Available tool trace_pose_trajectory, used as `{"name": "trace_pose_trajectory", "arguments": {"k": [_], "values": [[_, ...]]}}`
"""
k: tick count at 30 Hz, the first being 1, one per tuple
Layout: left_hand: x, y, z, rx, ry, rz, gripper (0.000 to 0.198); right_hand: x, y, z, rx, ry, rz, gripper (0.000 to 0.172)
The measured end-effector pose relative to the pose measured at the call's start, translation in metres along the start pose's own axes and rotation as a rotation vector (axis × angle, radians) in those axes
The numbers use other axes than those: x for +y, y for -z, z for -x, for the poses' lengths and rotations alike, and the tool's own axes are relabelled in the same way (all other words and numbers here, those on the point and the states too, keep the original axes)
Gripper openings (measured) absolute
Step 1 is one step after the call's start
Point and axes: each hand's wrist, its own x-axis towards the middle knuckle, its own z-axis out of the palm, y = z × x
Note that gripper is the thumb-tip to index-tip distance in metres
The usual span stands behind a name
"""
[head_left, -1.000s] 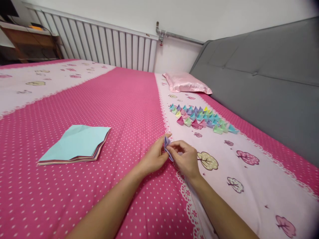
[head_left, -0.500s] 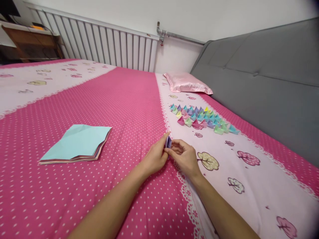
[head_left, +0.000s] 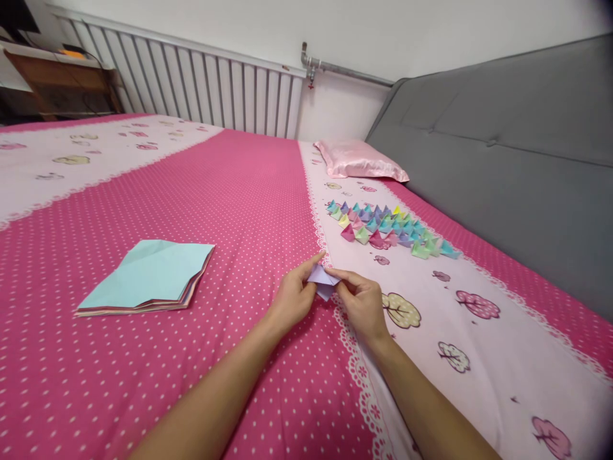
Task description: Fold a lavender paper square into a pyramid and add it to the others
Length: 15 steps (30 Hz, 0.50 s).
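Note:
Between my hands is a small piece of folded purple paper (head_left: 324,281), creased into points and partly spread, with one corner pointing down. My left hand (head_left: 294,291) pinches its left side between thumb and fingers. The right side is pinched by my right hand (head_left: 361,303), its thumb near the lower edge. Some fingertips are hidden behind the paper. Beyond my right hand, several small folded paper boats (head_left: 385,227) in blue, green, pink, purple and yellow stand in rows on the bedspread.
A stack of square coloured paper (head_left: 148,275), light blue on top, lies to the left on the pink dotted bedspread (head_left: 239,191). A pink pillow (head_left: 359,160) rests near the grey headboard (head_left: 502,140). A white radiator (head_left: 205,83) runs along the wall behind.
The purple paper has turned and opened out; it was narrow and mostly covered by my fingers. My right hand has shifted slightly to the right, onto the paper's right side.

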Motion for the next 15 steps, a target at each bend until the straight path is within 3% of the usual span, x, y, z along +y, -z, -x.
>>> {"name": "trace_pose_trajectory", "arguments": {"k": [6,11,15], "values": [[0.003,0.003,0.003,-0.075,-0.056,-0.21,0.057,0.0,-0.001,-0.001,0.028,-0.016,-0.043,0.03],[0.017,0.001,0.006,-0.162,0.185,0.006,0.058,-0.003,-0.004,-0.002,0.025,-0.238,-0.275,0.02],[0.025,0.001,0.007,-0.134,0.22,0.077,0.059,-0.008,-0.003,-0.003,0.021,-0.345,-0.442,0.017]]}}
